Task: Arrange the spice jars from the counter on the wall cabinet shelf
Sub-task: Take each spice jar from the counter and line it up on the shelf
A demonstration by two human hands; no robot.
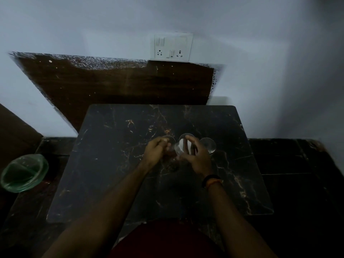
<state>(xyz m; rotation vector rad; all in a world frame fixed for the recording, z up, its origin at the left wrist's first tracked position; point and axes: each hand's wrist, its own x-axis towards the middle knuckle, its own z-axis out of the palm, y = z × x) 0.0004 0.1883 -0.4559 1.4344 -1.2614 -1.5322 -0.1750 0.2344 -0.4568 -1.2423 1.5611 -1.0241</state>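
Observation:
Three clear glass jars stand in a row on the dark marbled counter (115,164). My left hand (157,150) curls round the left jar (170,139), which it mostly hides. My right hand (198,157) grips the middle jar (183,144), whose white contents show through the glass. The right jar (208,145) stands free beside my right hand, untouched. The light is dim and the jar outlines are faint.
A white switch and socket plate (172,46) sits on the wall above a dark wooden backboard (119,84). A green plastic bin (24,173) stands on the floor at the left. The counter's front edge (111,219) lies close to my body.

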